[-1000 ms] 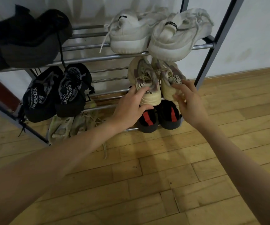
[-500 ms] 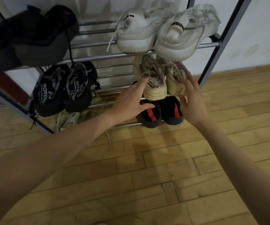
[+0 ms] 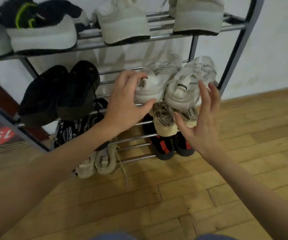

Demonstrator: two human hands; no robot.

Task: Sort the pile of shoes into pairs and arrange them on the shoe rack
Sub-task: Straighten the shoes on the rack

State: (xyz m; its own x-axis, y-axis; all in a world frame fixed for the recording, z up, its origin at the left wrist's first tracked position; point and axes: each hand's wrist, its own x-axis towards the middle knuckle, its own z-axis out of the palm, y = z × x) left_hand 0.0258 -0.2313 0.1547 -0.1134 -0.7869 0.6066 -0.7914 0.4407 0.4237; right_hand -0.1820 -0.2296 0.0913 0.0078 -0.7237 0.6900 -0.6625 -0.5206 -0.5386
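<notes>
A: Clearance around the white sneaker pair?

B: Tight. Left hand spread in front of the left heel, right hand spread in front of the right one. Rack post just right of the pair blocks that side.

A: Left of it?

B: Bare rails between the pair and the black shoes: a gap there.

A: Above?

B: Grey-white sneakers overhang the tier above; open gap under their shelf bar.

A: Below?

B: Beige sneakers directly under, black-and-red shoes lower. Wooden floor in front of the rack is open.
</notes>
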